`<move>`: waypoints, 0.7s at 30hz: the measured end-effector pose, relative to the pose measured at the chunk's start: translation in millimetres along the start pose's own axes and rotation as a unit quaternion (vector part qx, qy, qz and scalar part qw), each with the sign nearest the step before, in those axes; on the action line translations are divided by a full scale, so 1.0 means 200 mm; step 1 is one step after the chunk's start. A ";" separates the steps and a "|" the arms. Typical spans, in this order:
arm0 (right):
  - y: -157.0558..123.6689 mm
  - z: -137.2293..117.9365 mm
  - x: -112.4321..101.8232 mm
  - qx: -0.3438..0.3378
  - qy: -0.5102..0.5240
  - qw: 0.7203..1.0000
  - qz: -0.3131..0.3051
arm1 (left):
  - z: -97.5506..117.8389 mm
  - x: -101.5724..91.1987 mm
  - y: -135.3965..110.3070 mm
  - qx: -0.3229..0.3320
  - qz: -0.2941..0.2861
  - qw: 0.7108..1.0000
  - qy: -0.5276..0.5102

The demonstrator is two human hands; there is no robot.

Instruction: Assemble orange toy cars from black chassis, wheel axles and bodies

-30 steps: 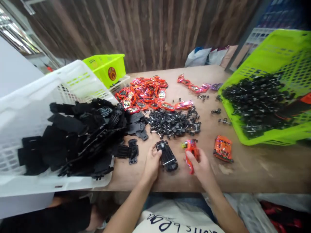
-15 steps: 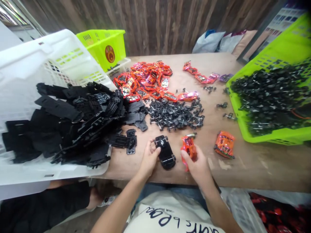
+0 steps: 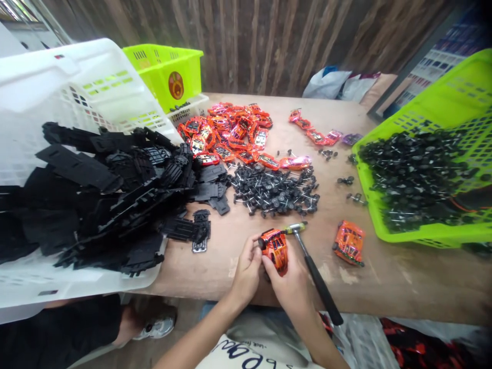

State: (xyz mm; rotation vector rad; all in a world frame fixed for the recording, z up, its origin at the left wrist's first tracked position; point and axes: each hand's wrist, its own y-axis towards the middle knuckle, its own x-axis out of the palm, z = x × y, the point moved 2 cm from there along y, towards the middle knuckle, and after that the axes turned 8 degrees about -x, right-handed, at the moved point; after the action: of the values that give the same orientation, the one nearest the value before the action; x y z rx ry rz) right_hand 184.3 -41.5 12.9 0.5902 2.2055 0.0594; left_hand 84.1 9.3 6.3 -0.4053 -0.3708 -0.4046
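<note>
Near the table's front edge, my left hand [image 3: 248, 271] and my right hand [image 3: 290, 279] are both closed on an orange toy car [image 3: 275, 248]. The orange body faces up, and a black wheel shows at its upper left corner. The underside is hidden. Beside my right hand lies a hammer [image 3: 317, 279] with a black handle, its head pointing away from me. Another orange toy car [image 3: 349, 242] rests farther right. Beyond my hands is a heap of black wheels on metal axles [image 3: 274, 189].
At left, a tilted white crate [image 3: 96, 282] spills black plastic chassis plates [image 3: 126, 195]. Orange car bodies [image 3: 230, 128] are piled at the back. On the right, a lime-green basket [image 3: 392, 237] holds many wheel axles. A green bin [image 3: 180, 72] stands back left. A person's leg [image 3: 77, 323] is at lower left.
My right hand has brought the orange car body left onto the black chassis in my left hand. The hammer, mostly hidden before, is now in full view.
</note>
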 end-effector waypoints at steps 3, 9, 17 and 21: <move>-0.02 0.00 0.03 -0.012 -0.012 0.999 0.030 | 0.00 0.02 -0.01 0.012 -0.016 1.000 -0.006; -0.06 0.01 0.03 -0.010 0.009 1.000 0.010 | -0.01 0.01 -0.01 0.011 0.000 1.000 -0.003; 0.10 0.05 -0.13 0.032 0.354 0.919 -0.170 | 0.06 -0.08 -0.01 0.027 -0.059 0.993 0.094; 0.13 0.02 -0.12 0.004 0.398 0.903 -0.159 | 0.05 -0.11 -0.04 0.075 -0.060 0.985 0.146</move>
State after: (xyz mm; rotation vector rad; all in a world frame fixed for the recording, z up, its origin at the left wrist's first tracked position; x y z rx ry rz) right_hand 210.9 -29.1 33.7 0.2018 3.0750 0.1394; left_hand 59.4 13.7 7.8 -0.1731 -0.1384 -0.5416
